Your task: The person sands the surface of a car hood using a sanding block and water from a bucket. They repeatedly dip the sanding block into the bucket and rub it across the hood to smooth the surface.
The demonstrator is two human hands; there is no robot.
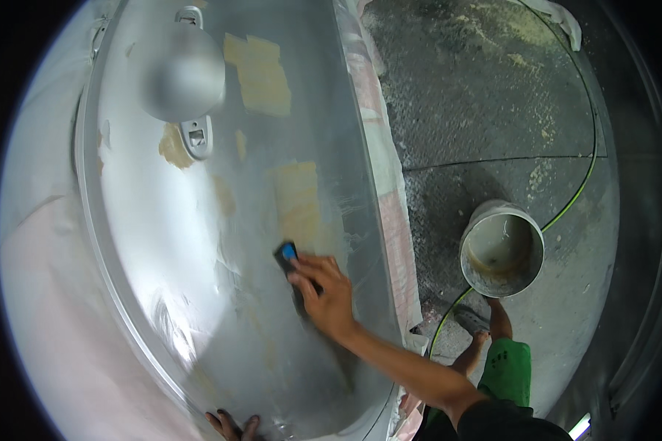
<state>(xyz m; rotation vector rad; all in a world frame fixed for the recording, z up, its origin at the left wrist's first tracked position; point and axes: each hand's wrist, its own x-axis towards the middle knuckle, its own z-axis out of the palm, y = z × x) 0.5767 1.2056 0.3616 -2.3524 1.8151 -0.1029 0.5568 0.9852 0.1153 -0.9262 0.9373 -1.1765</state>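
My right hand (324,290) grips a dark sanding block (287,259) with a blue spot on its end. The block rests on a wet-looking silver car body panel (221,309), just below a tan filler patch (296,195). My right forearm reaches in from the lower right. At the lower edge my left hand (234,428) shows only in part, its fingers apart on the panel's near end, holding nothing visible. Another tan patch (265,84) lies farther up the panel, and a smaller one (173,147) sits beside a metal-lined recess (197,138).
Whitish masking sheet (44,257) covers the left side, and more sheeting (390,198) runs along the panel's right edge. A round bucket (502,253) holding cloudy liquid stands on the grey floor, a green hose (581,184) passing behind it. Green shorts (506,371) and bare legs show below.
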